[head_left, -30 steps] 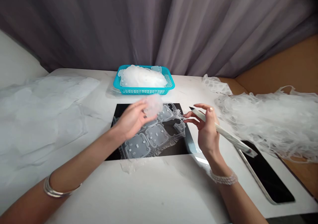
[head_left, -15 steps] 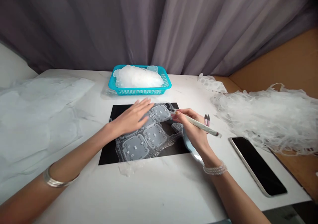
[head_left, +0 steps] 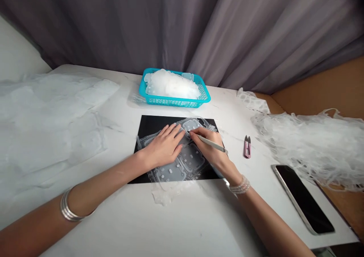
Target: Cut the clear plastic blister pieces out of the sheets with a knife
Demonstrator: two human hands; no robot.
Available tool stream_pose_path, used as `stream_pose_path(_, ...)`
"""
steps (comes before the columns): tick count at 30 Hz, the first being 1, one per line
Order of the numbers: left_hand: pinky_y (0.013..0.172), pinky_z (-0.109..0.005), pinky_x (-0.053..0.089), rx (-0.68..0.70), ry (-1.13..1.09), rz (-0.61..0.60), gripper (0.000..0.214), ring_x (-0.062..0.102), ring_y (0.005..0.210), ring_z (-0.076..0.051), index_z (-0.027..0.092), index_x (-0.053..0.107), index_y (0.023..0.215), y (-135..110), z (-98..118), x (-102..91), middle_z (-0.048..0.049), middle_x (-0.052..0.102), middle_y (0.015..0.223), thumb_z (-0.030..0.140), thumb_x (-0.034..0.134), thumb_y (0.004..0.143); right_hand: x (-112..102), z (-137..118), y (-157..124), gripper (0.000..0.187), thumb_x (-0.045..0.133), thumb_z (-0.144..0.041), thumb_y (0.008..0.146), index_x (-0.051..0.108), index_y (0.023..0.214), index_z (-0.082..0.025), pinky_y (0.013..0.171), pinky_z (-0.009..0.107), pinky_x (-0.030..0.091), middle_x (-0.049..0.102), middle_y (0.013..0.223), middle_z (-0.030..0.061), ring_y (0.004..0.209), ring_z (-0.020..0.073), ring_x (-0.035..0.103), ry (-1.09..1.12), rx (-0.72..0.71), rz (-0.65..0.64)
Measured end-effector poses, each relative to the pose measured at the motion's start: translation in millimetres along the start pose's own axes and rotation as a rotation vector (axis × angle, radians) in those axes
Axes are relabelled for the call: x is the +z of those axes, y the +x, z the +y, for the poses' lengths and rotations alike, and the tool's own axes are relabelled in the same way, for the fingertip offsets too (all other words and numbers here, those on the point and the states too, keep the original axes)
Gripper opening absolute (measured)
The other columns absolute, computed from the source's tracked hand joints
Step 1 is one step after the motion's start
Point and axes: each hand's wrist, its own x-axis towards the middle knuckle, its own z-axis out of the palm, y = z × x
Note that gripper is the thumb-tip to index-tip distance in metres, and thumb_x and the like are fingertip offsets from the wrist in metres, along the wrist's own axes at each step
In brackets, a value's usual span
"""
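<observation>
A clear rubbery sheet of moulded pads (head_left: 182, 162) lies on a black mat (head_left: 150, 125) in the middle of the white table. My left hand (head_left: 163, 147) rests flat on the sheet, fingers stretched out, pressing it down. My right hand (head_left: 209, 148) is closed round a thin pale knife-like tool (head_left: 213, 145), its tip touching the sheet just by my left fingertips. A few loose clear scraps (head_left: 166, 193) lie at the mat's front edge.
A turquoise basket (head_left: 173, 100) heaped with clear pieces stands behind the mat. Stacked clear sheets (head_left: 54, 116) cover the left of the table. A tangled heap of trimmed webbing (head_left: 313, 143) lies right, with small pink snips (head_left: 247, 147) and a dark phone (head_left: 303, 198) near it.
My left hand let go of a clear piece and came down flat on the sheet. My right hand moved left, bringing the tool's tip onto the sheet. The view shifted, showing the snips.
</observation>
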Motion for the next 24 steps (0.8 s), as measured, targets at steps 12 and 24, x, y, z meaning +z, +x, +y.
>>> stream_pose_path(12, 0.123, -0.052, 0.013, -0.025, -0.077, 0.000, 0.052, 0.023, 0.151, -0.035, 0.011, 0.044, 0.145, 0, 0, 1.3, -0.0177, 0.036, 0.158, 0.030, 0.039, 0.097, 13, -1, 2, 0.022, 0.050, -0.028, 0.097, 0.067, 0.086, -0.020, 0.059, 0.030, 0.041, 0.072, 0.074, 0.0045, 0.061, 0.0185, 0.063, -0.159, -0.119, 0.018)
stream_pose_path(24, 0.122, -0.053, 0.011, 0.000, -0.055, -0.010, 0.052, 0.021, 0.151, -0.035, 0.011, 0.044, 0.146, -1, 0, 1.4, -0.0179, 0.035, 0.159, 0.028, 0.036, 0.098, 21, 7, 2, 0.019, 0.049, -0.023, 0.097, 0.065, 0.089, -0.020, 0.071, 0.034, 0.050, 0.071, 0.088, 0.0091, 0.078, 0.0226, 0.066, -0.261, -0.239, 0.061)
